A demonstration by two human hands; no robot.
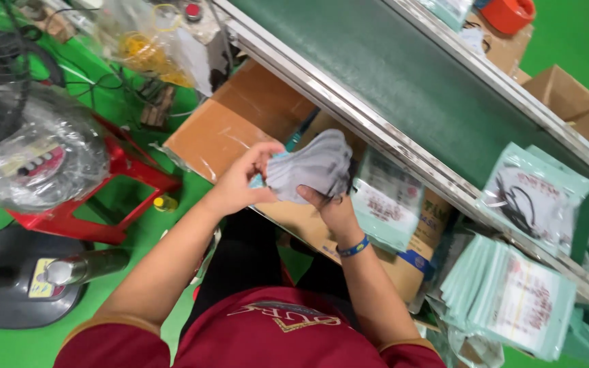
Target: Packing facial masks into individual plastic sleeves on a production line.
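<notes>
Nearest the camera, the person's dark red shirt fills the lower edge of the view, with both forearms reaching away from it. The left hand is curled around the near-left side of a soft grey cloth piece, its fingers closed over the cloth's upper edge and a scrap of pale blue showing under the thumb. The right hand, with a blue wristband on its wrist, grips the same cloth from below, fingers pinched shut on its lower edge beside something dark that is too blurred to make out. The cloth is held in the air between the two hands, above an open cardboard box that sits under the near edge of the green conveyor belt. Just right of the hands, a pale green printed pouch stands in the box, and a stack of similar pouches lies at the right. Another pouch rests on the belt's near rail. To the left, on the green floor, stand a red stool and a fan base. Farther off, a second carton sits beyond the belt.
</notes>
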